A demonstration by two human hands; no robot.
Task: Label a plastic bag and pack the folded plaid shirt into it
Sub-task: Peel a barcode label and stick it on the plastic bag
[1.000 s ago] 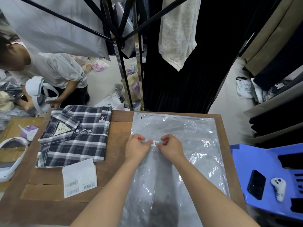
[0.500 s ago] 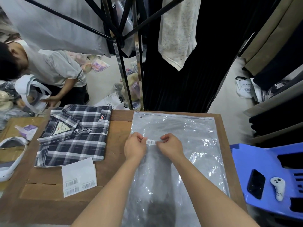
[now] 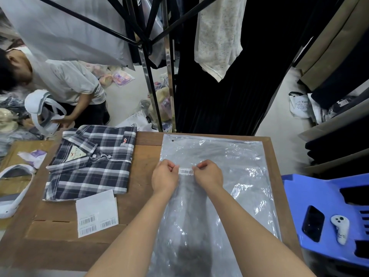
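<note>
A clear plastic bag (image 3: 229,156) lies flat on the right half of the wooden table (image 3: 143,150). A small white barcode label (image 3: 186,171) sits on the bag's upper middle. My left hand (image 3: 164,176) pinches the label's left end and my right hand (image 3: 208,174) pinches its right end. The folded navy-and-white plaid shirt (image 3: 89,164) lies to the left of the bag, collar toward the far edge. A white sticker sheet (image 3: 96,213) with three barcodes rests in front of the shirt.
A blue plastic chair (image 3: 323,220) at the right holds a black phone (image 3: 312,223) and a white controller (image 3: 340,228). A person (image 3: 65,84) bends over at the far left with a white headset (image 3: 42,110). Hanging clothes and a metal rack (image 3: 153,76) stand behind the table.
The label, hidden between my fingers a second ago, now lies stretched out and fully visible on the bag. My hands have spread slightly apart. The person at the left has shifted.
</note>
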